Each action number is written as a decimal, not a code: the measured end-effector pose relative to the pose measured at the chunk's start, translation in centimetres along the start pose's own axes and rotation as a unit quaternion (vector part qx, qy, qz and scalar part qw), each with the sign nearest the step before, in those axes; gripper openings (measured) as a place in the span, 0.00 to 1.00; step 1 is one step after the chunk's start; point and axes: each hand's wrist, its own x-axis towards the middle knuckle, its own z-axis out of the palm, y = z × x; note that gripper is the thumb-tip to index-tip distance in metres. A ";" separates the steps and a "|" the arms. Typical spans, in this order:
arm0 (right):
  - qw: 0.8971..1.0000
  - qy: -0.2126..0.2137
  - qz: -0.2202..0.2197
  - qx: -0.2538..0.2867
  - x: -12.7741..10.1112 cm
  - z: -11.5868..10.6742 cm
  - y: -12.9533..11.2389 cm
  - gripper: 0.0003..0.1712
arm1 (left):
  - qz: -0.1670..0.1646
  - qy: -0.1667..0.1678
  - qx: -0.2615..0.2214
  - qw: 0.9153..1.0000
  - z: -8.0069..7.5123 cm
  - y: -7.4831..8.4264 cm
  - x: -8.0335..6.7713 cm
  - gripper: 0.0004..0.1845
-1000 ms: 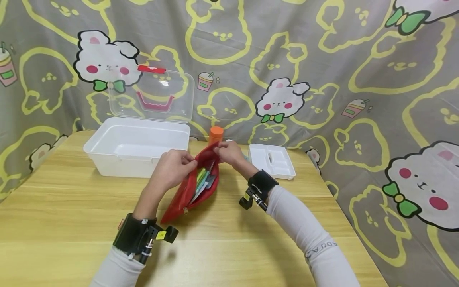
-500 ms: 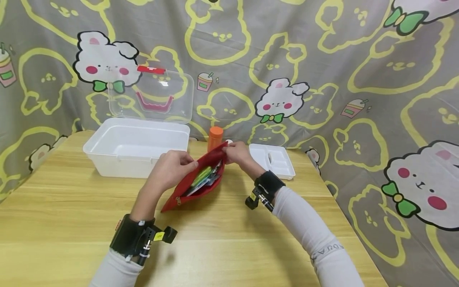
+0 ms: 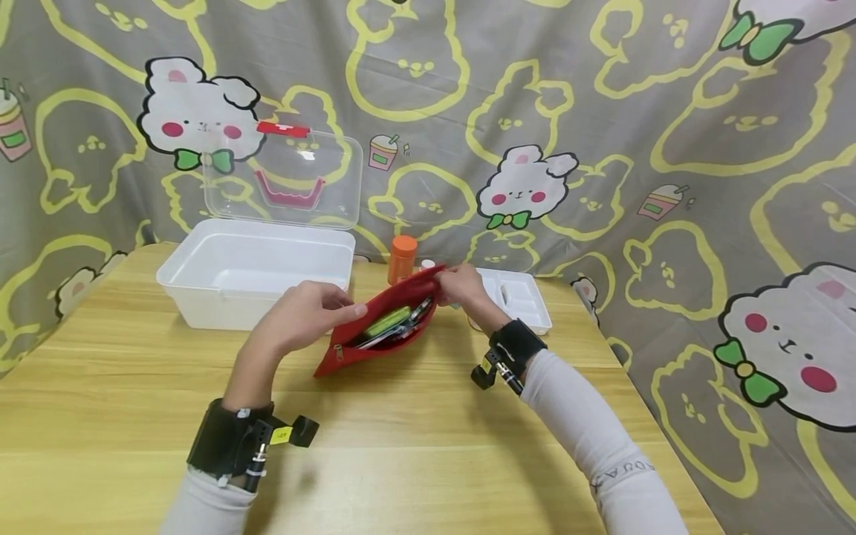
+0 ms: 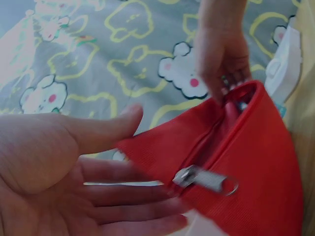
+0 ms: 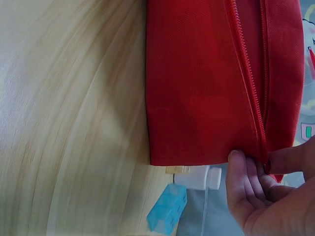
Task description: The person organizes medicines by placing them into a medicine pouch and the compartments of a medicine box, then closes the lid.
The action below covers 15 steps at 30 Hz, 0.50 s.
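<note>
A red zip pouch (image 3: 404, 290) is held tilted above the wooden table, its mouth unzipped. Inside lie a yellow-green item (image 3: 389, 321) and several thin items. My right hand (image 3: 461, 288) pinches the pouch's far top corner between thumb and fingers, at the end of the zip, as the right wrist view shows. At the near end, my left hand (image 3: 301, 316) has its fingers straight and spread, thumb apart, right by the other corner. In the left wrist view the silver zip pull (image 4: 209, 180) hangs at that corner, just past the left fingers.
A white box (image 3: 230, 308) with its clear lid (image 3: 341, 174) raised stands back left. Behind the pouch are an orange bottle (image 3: 402, 264) and a white-capped bottle (image 5: 194, 178). A blue translucent compartment case (image 5: 167, 209) and a white divided tray (image 3: 531, 301) sit to the right.
The pouch has moved right and swung to lie more sideways, led by my right hand. My left hand has loosened from its near edge, its fingers opening.
</note>
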 end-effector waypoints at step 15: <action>1.000 0.013 0.010 0.013 0.0 -1.5 1.1 0.19 | 0.033 -0.068 0.018 0.997 -0.5 -1.1 0.1 0.22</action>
